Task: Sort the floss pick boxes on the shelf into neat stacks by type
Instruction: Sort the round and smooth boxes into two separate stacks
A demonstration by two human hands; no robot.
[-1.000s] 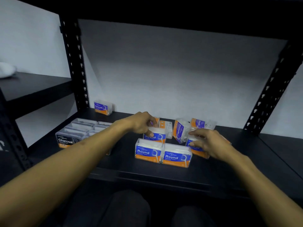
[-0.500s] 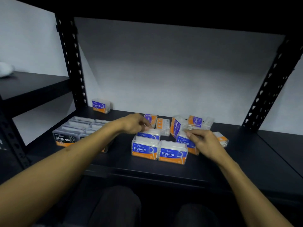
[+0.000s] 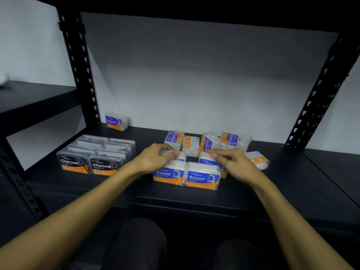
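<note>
Two blue-and-orange "Round" boxes (image 3: 202, 177) stand side by side at the front of the black shelf (image 3: 194, 199). Behind them, my left hand (image 3: 155, 159) grips a second-row Round box (image 3: 180, 155), and my right hand (image 3: 233, 162) grips another Round box (image 3: 207, 160) beside it. Several "Smooth" boxes (image 3: 209, 142) lie jumbled further back. A block of black "Charcoal" boxes (image 3: 97, 154) sits to the left. A lone Smooth box (image 3: 116, 121) stands in the back left corner.
Perforated black uprights (image 3: 78, 65) frame the shelf on the left and an upright (image 3: 319, 90) on the right. A toppled box (image 3: 257, 159) lies just right of my right hand. A lower side shelf (image 3: 29, 96) extends to the left. My knees show below the shelf edge.
Both hands have set their Round boxes down behind the front pair and drawn closer together. The view has shifted slightly right.
</note>
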